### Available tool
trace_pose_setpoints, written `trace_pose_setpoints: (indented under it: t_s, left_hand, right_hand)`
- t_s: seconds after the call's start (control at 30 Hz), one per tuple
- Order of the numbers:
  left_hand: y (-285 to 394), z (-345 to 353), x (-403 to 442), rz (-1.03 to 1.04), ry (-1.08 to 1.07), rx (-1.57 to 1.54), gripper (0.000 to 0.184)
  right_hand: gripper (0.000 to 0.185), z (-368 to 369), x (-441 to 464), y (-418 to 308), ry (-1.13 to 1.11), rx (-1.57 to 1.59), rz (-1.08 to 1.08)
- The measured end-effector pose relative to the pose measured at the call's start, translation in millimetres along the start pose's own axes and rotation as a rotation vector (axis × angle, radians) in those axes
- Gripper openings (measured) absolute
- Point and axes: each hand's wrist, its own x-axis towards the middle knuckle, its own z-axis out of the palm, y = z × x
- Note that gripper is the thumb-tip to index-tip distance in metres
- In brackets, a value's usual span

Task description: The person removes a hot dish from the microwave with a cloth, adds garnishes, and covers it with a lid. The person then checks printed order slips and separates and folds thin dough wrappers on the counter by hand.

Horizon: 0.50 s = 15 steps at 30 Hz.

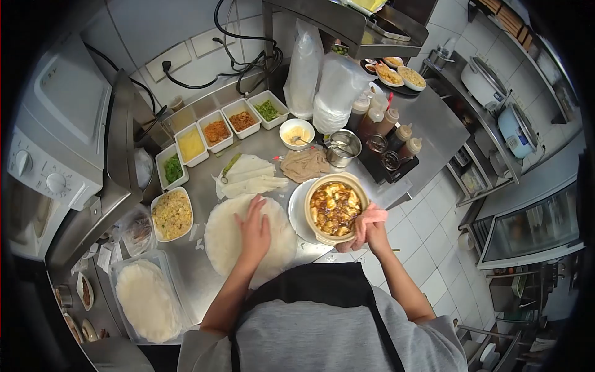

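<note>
My left hand (254,228) lies with spread fingers on a round white wrapper sheet (218,232) on the steel counter. My right hand (370,228) grips a pink cloth (375,215) against the right side of a clay pot (308,218). Tofu-like chunks in brown sauce (334,208) fill the pot, which is over the right part of a white plate (295,208); whether they touch is unclear. Folded wrapper pieces (251,176) and a crumpled brown cloth (305,165) lie behind my hands.
White tubs of toppings (216,131) line the back. At left are a fried-rice-like dish (172,214), a plastic box of wrappers (146,299) and a microwave-like appliance (59,142). A metal cup (343,149) and sauce bottles (389,121) stand behind the pot.
</note>
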Motion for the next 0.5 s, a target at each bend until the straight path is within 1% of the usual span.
trace_pose_setpoints:
  t_s: [0.07,0.1,0.2,0.23,0.33,0.37,0.43,0.47,0.5]
  left_hand:
    - [-4,-21,-4,-0.058,0.005,-0.031,0.037]
    - [-6,-29,-6,-0.074,-0.002,-0.051,0.036]
    - [-3,-42,-10,-0.098,-0.005,-0.068,0.033]
    - [-2,-42,-9,-0.103,-0.005,-0.070,0.032]
    - [-10,-30,-8,-0.021,0.012,-0.248,0.025]
    - [-11,-24,-10,-0.044,-0.021,-0.312,0.024]
    - [-9,-13,-12,-0.087,-0.072,-0.437,0.021]
    - [-9,-9,-12,-0.081,-0.074,-0.438,0.021]
    - [-9,-6,-13,-0.077,-0.071,-0.438,0.021]
  right_hand:
    - [0.031,12,5,6,-0.034,0.001,-0.002]
    - [0.030,17,6,4,-0.022,0.032,0.039]
    - [0.031,22,8,3,-0.079,-0.066,0.034]
    - [0.032,21,9,8,-0.121,-0.059,0.103]
    - [0.034,16,14,-19,-0.202,-0.120,0.254]
    - [0.029,8,18,-4,-0.195,-0.164,0.191]
    - [0.023,-20,28,-7,-0.143,-0.210,0.072]
    - [0.021,-30,39,-14,-0.125,-0.231,0.005]
    - [0.018,-37,49,-33,-0.088,-0.093,0.030]
